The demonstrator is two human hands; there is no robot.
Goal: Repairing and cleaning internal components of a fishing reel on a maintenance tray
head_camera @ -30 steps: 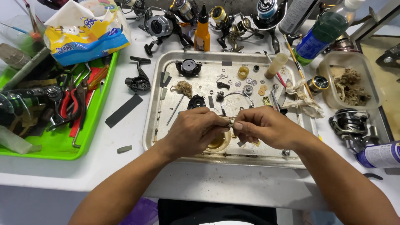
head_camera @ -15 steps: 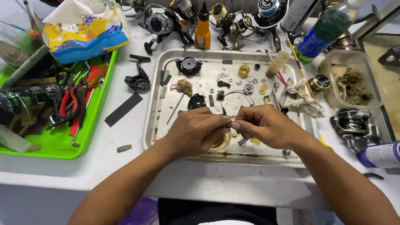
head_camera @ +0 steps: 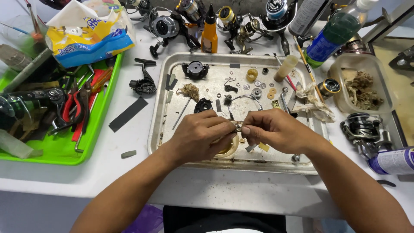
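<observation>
Over the near half of a metal tray [head_camera: 160, 125], my left hand [head_camera: 200, 134] and my right hand [head_camera: 274, 129] meet and pinch one small metal reel part [head_camera: 236, 127] between their fingertips. Under my left hand a small round yellowish tub [head_camera: 230, 149] shows partly. Loose reel pieces lie on the tray beyond the hands: a black round housing [head_camera: 195, 69], a black cover [head_camera: 202, 105], a wire bail [head_camera: 244, 100], washers and gears [head_camera: 257, 88], a tuft of fibre [head_camera: 189, 91].
A green tray [head_camera: 101, 116] at left holds pliers [head_camera: 75, 105] and tools, with a tissue pack [head_camera: 90, 32] behind. A black reel body [head_camera: 143, 82] and orange oil bottle [head_camera: 210, 32] stand nearby. Fishing reels line the back; a clear tub [head_camera: 362, 84], reel [head_camera: 361, 129] and cans sit right.
The hands stay together over the tray's near half, with only small finger movements on the little part. Nothing else has moved.
</observation>
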